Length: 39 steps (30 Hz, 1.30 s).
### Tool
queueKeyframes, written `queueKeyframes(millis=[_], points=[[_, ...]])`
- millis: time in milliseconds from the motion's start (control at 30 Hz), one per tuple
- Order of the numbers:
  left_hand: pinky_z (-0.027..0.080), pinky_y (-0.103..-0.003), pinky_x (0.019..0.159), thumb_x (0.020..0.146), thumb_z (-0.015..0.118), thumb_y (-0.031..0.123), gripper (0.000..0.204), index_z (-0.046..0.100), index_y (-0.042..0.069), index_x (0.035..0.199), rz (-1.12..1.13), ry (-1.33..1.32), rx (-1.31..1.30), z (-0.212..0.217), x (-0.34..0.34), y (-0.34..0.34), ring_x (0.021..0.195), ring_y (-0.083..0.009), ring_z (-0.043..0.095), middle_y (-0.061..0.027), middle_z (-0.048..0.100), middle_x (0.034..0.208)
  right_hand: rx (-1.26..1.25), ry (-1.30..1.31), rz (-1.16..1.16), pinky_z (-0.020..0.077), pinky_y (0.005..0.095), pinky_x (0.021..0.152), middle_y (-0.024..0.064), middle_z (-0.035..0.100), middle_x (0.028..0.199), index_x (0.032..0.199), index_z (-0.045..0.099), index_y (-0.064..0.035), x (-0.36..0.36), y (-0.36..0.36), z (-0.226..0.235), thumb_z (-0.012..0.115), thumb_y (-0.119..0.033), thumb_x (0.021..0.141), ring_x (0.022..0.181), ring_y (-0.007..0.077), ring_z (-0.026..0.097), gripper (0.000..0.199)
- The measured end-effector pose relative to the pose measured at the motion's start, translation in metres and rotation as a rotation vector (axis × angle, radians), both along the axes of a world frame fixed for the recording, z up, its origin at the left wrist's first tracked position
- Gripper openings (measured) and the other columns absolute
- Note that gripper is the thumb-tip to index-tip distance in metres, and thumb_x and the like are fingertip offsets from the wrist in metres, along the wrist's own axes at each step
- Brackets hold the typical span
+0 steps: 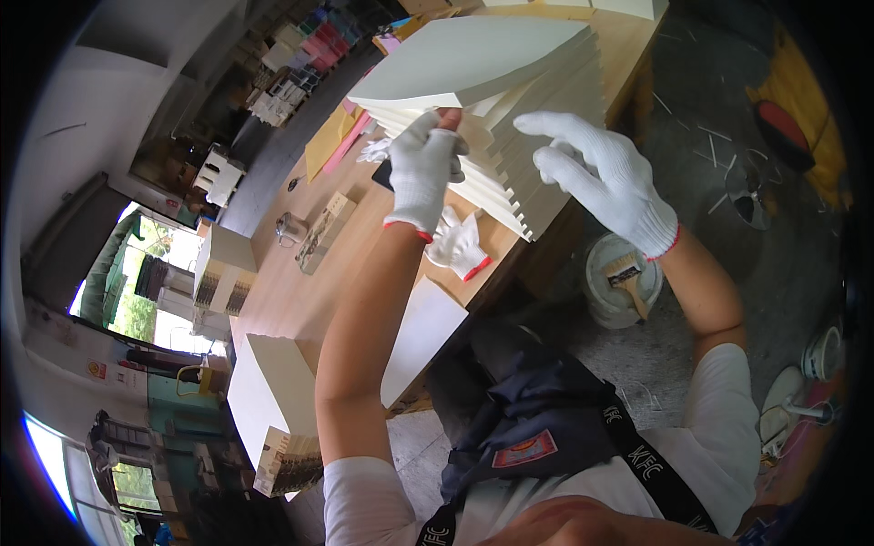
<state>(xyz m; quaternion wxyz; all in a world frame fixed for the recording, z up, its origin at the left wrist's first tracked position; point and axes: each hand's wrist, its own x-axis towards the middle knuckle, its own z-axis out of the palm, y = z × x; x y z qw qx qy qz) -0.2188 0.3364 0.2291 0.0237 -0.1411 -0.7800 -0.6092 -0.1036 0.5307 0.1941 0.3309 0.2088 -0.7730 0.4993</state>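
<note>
A tall stack of pale boards or thick sheets [473, 55] stands on the wooden table ahead, its layers stepped along the edges. My left hand [423, 173], in a white knitted glove with a red cuff, is at the stack's near corner. Its fingers are curled and a bare thumb tip shows by the top board's edge; whatever they grip, if anything, is hidden. My right hand [596, 168], gloved the same way, hovers by the stack's right side with thumb and fingers apart and nothing in them. A spare white glove [457, 244] lies below the stack.
On the wooden table [273, 273] are a metal cup [291, 229], a long block [326, 233] and a white sheet [423, 332]. White stacks [273, 382] stand along its left side. A bucket with a brush [624, 278] is on the floor at right, near scattered strips.
</note>
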Motion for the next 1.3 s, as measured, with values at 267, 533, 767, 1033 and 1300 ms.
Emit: queueKeyframes(millis=[267, 533, 767, 1033, 1300], points=[[0.049, -0.04, 0.08, 0.101, 0.051, 0.047, 0.046, 0.069, 0.006, 0.109, 0.055, 0.402, -0.544, -0.003, -0.01, -0.004, 0.087, -0.0322, 0.068, -0.0144, 0.072, 0.088, 0.381, 0.25, -0.301, 0.0526, 0.0339, 0.055, 0.007, 0.067, 0.069, 0.126, 0.062, -0.0121, -0.02, 0.0, 0.007, 0.062, -0.023, 0.095, 0.058, 0.0216, 0.066, 0.033], [0.043, -0.022, 0.052, 0.098, 0.052, 0.036, 0.045, 0.058, -0.002, 0.121, -0.268, -0.405, 0.305, 0.022, -0.026, -0.014, 0.06, -0.013, 0.054, -0.0059, 0.062, 0.087, 0.749, -0.12, -0.554, 0.0526, 0.0475, 0.054, 0.0119, 0.065, 0.065, 0.136, 0.047, -0.0153, -0.051, -0.006, 0.01, 0.053, -0.024, 0.093, 0.056, 0.0338, 0.064, 0.044], [0.063, -0.028, 0.062, 0.102, 0.043, 0.035, 0.04, 0.048, -0.001, 0.117, -0.166, -0.552, 0.398, 0.031, -0.044, -0.008, 0.089, -0.0313, 0.068, -0.0229, 0.062, 0.111, 0.778, -0.238, -0.48, 0.0524, 0.0505, 0.058, 0.0149, 0.065, 0.065, 0.135, 0.048, -0.019, -0.052, 0.007, 0.015, 0.05, -0.022, 0.092, 0.06, 0.0362, 0.065, 0.044], [0.065, -0.031, 0.062, 0.103, 0.04, 0.019, 0.024, 0.047, 0.002, 0.119, -0.118, -0.501, 0.539, 0.011, -0.052, 0.001, 0.093, -0.0309, 0.07, -0.0201, 0.06, 0.116, 0.724, -0.588, -0.877, 0.0528, 0.048, 0.071, 0.0159, 0.072, 0.095, 0.153, 0.035, -0.0284, -0.115, 0.162, 0.017, 0.047, -0.018, 0.086, 0.084, 0.0351, 0.07, 0.069], [0.058, -0.025, 0.055, 0.101, 0.039, 0.018, 0.028, 0.049, -0.001, 0.119, -0.112, -0.48, 0.542, 0.019, -0.061, -0.021, 0.069, -0.0217, 0.066, -0.0193, 0.064, 0.105, -0.027, -0.751, -0.369, 0.047, 0.0273, 0.052, 0.0071, 0.069, 0.087, 0.122, 0.063, -0.0102, -0.068, 0.145, 0.002, 0.054, -0.043, 0.097, 0.055, 0.0115, 0.056, 0.042]])
